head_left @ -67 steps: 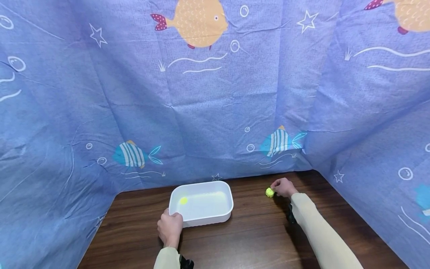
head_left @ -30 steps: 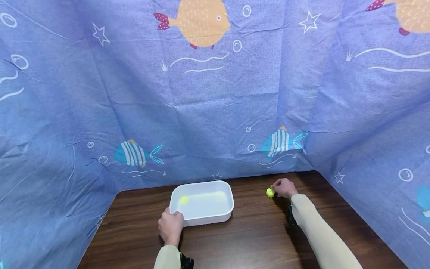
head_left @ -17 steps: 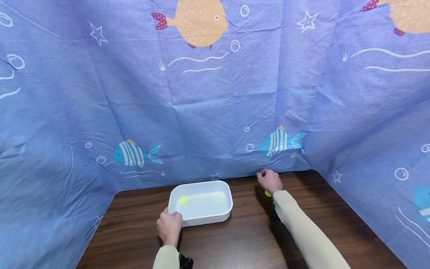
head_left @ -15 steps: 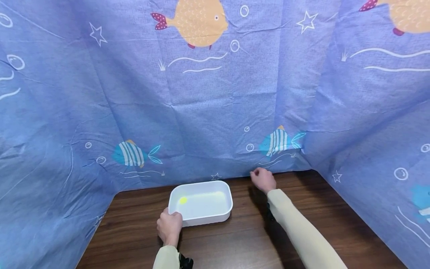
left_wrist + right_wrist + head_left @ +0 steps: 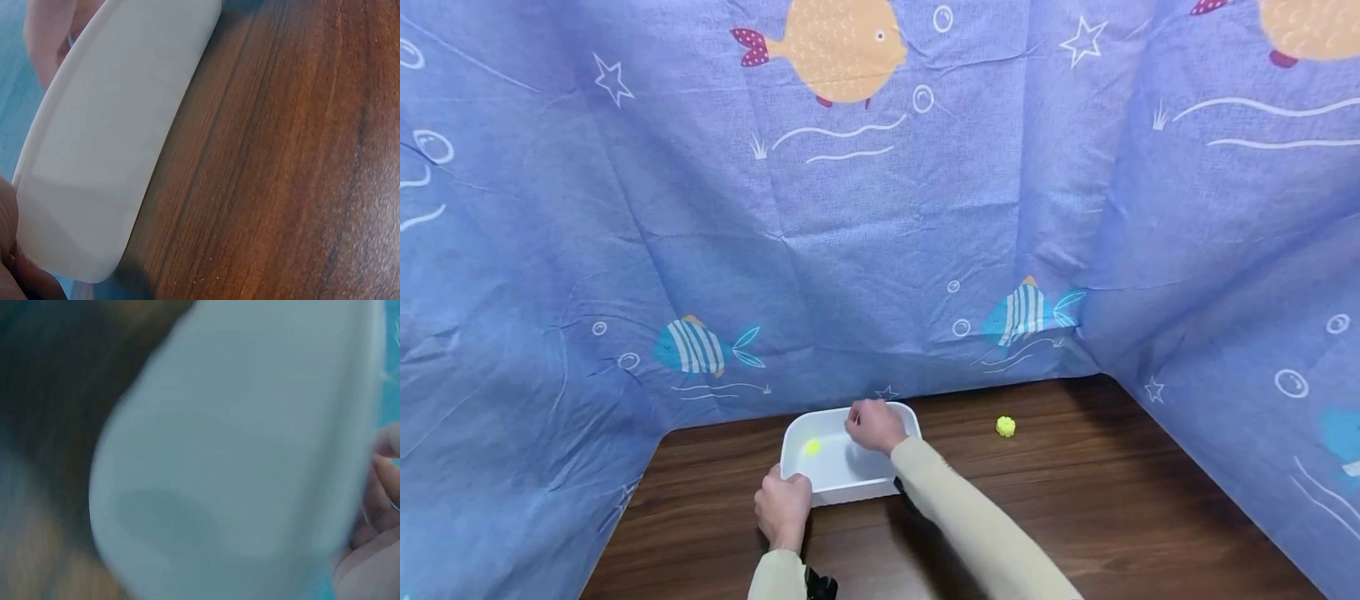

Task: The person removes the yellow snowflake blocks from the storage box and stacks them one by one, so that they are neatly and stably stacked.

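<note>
A white rectangular plastic tub (image 5: 850, 492) stands on the table, with a small bright yellow piece (image 5: 812, 447) lying inside at its left. My left hand (image 5: 783, 507) grips the tub's near left corner, thumb over the rim; part of that hand (image 5: 9, 231) shows in the left wrist view. Over the tub's right half hovers my right hand (image 5: 876, 425), fingers curled and thumb drawn toward them. A thin pale glint shows between its fingers (image 5: 381, 481) in the right wrist view; whether something is held is unclear. A yellow scalloped piece (image 5: 1006, 427) lies to the right.
Dark wood-grain tabletop (image 5: 1120, 483) extends in front of and to the right of the tub. A blue fish-print cloth (image 5: 850, 317) hangs behind the table and along its sides.
My right hand has left the yellow scalloped piece and swung left, over the tub. That piece stays on the table. The left hand and tub hold their place.
</note>
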`<state>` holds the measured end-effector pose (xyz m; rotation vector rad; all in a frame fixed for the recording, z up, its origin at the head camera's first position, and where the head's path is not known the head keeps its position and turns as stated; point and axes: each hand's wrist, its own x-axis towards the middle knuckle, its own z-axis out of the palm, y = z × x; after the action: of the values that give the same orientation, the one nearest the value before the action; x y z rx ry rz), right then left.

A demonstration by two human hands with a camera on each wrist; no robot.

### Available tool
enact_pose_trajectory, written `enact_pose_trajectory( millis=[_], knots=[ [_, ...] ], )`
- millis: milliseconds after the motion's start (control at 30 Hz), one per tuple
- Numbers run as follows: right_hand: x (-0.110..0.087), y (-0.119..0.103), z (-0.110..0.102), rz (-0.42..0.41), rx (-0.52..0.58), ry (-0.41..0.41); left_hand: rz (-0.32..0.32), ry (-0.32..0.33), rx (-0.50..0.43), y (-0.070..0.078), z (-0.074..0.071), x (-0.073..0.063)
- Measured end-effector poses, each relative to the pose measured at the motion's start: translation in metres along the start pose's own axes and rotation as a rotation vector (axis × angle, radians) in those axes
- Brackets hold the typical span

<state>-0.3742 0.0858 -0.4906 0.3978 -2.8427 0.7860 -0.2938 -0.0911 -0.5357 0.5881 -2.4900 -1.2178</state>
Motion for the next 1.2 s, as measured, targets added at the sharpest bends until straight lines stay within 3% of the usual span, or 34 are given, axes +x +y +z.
enact_pose_trajectory(
  millis=[267, 400, 567, 767, 867, 1067, 1200],
  knots=[
    [-0.008, -0.016, 0.033, -0.025, -0.048, -0.196, 0.047, 0.018, -0.003, 0.000, 0.002, 0.000],
    [-0.013, -0.022, 0.042, 0.009, -0.077, -0.267, 0.044, 0.014, 0.007, -0.002, 0.002, -0.001],
    [-0.021, -0.026, 0.052, 0.019, -0.225, -0.247, 0.043, 0.014, 0.007, -0.003, 0.004, -0.005],
    [-0.025, -0.037, 0.050, 0.014, -0.392, -0.287, 0.044, 0.025, 0.002, -0.003, 0.006, -0.006],
    [-0.023, -0.034, 0.054, -0.014, -0.468, -0.250, 0.038, 0.027, -0.002, -0.004, 0.006, -0.005],
    [-0.017, -0.020, 0.052, -0.057, -0.595, -0.040, 0.037, 0.032, -0.013, -0.004, 0.003, -0.003],
    [-0.015, -0.015, 0.045, -0.049, -0.588, -0.011, 0.042, 0.040, -0.005, -0.004, 0.001, -0.003]
  ],
)
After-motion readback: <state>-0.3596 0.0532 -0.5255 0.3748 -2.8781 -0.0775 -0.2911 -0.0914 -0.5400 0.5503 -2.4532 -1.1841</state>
